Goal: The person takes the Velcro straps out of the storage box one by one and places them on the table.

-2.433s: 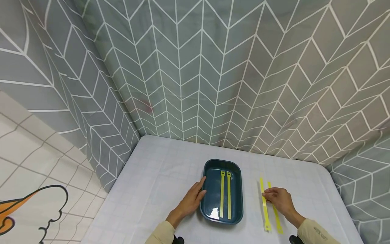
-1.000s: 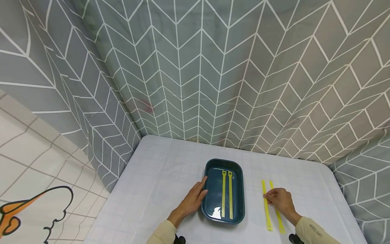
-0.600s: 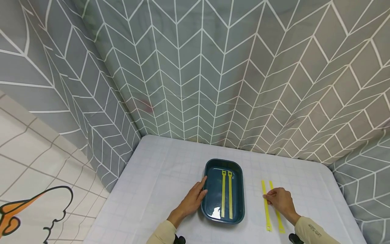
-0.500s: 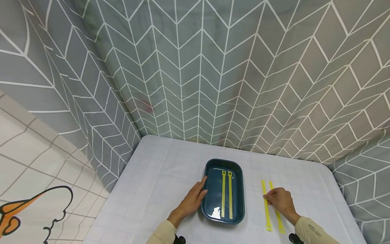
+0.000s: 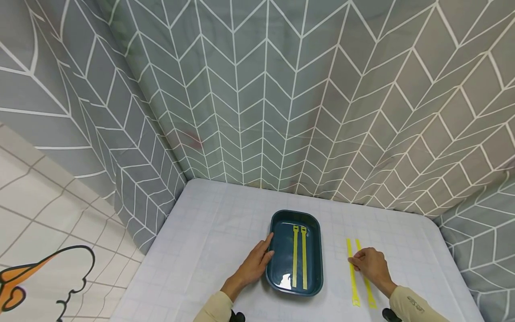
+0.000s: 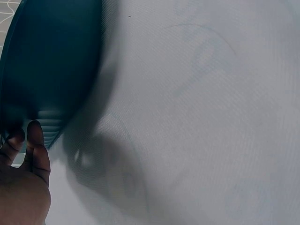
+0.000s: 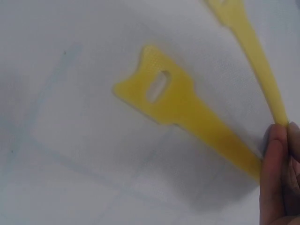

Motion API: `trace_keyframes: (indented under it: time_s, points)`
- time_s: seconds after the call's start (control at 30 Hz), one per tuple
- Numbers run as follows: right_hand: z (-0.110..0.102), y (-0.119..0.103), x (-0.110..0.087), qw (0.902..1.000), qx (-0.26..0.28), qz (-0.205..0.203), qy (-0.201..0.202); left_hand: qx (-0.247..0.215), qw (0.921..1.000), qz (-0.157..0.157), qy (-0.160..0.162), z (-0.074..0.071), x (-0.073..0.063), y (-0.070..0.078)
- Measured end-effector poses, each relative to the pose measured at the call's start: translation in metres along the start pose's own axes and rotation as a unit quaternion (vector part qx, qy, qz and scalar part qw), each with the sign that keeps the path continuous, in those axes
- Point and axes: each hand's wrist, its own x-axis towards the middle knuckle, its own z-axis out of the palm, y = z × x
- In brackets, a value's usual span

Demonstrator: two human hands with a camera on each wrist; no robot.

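Resting along the left wall of a dark teal tray (image 5: 281, 250), my left hand (image 5: 252, 263) has its fingers nearly straight and the thumb at the rim. In the left wrist view, fingertips touch the outside of the tray (image 6: 51, 56). Two yellow hook-and-loop cable ties (image 5: 295, 259) lie side by side inside it, slotted heads away from me. To the right, my right hand (image 5: 372, 266) pinches another yellow cable tie (image 5: 353, 286) near its middle. A matching tie (image 5: 370, 295) lies beside it, partly hidden under that hand. The right wrist view shows the pinched tie (image 7: 258, 61) above the other.
A white cloth covers the table (image 5: 217, 214). Patterned grey curtains (image 5: 257, 98) hang behind and at both sides of it. Pale tiled flooring (image 5: 80, 214) shows at the left.
Compared with the earliest frame, the pinched tie's far end sits slightly lower and the whole view has shifted a little. In the last second, both hands and the tray stay nearly still.
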Motion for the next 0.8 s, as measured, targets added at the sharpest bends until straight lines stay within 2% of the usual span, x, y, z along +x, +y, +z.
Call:
trace_keyframes:
  time_s: [0.33,0.53,0.8]
  points:
    - [-0.002,-0.003,-0.001,0.9998,-0.013,-0.010,0.008,0.001,1.0000,0.001,0.000,-0.001,0.000,0.000]
    - [-0.004,-0.008,0.002,0.9958,-0.021,-0.078,0.044,-0.002,1.0000,0.002,0.000,-0.002,-0.001,0.000]
    - [-0.007,-0.038,0.004,0.9880,0.026,-0.143,0.053,-0.006,1.0000,-0.003,-0.002,-0.001,-0.001,0.002]
